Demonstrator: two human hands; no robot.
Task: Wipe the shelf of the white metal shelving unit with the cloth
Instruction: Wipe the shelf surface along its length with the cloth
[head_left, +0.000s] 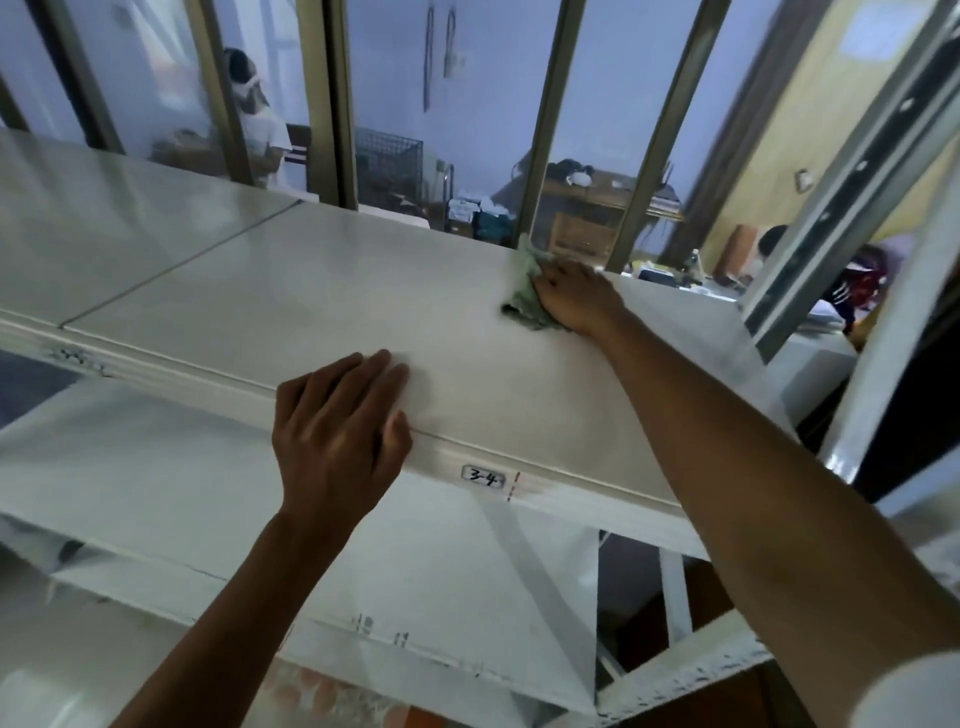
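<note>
Head view of a white painted metal shelf (322, 291) in a multi-tier shelving unit. The right hand (576, 299), arm stretched across the shelf, presses flat on a crumpled pale green cloth (524, 291) that lies near the far edge of the shelf surface; the fingers lie together over the cloth, whose folds show to the left of the hand. The left hand (337, 421) rests on the near edge of the same shelf, fingers straight and close together on the top surface, thumb against the front lip. Just right of this hand, a small handwritten label reading "3-4" (483, 477) sits on the front lip. A seam (182, 270) divides this shelf panel from the adjoining panel to the left. A lower white shelf (156, 493) lies beneath. A white perforated upright post (852, 176) rises at right. Beyond the far edge stand dull metal window bars (545, 119); behind them appear a standing person in a white top (260, 124), a black wire crate (389, 161) and a cluttered wooden desk (587, 208).
</note>
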